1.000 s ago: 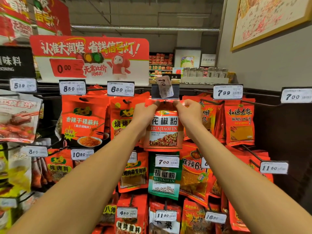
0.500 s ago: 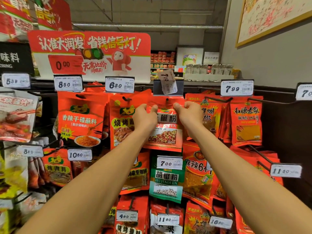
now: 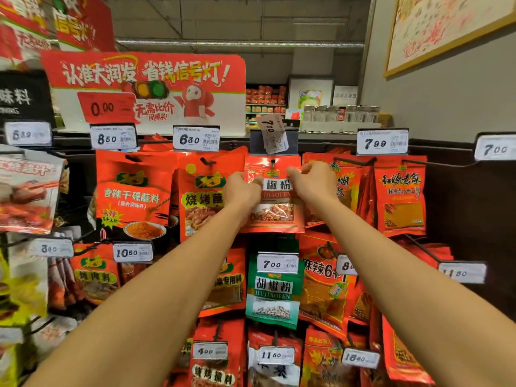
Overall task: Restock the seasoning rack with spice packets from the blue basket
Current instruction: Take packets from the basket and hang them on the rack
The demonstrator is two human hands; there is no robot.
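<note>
Red spice packet (image 3: 275,203) on peg, left hand (image 3: 242,191), right hand (image 3: 314,181) pinching its top corners

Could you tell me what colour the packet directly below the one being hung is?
Green packet, seen in the head view.

Even, bright indoor light falls on the rack from above and in front, with soft shadows between the hanging packets. Glare shines on the glossy red packet (image 3: 275,191) at centre. Wide-angle distortion bends the edges; the left side and the price tags (image 3: 382,143) look smeared.
</note>
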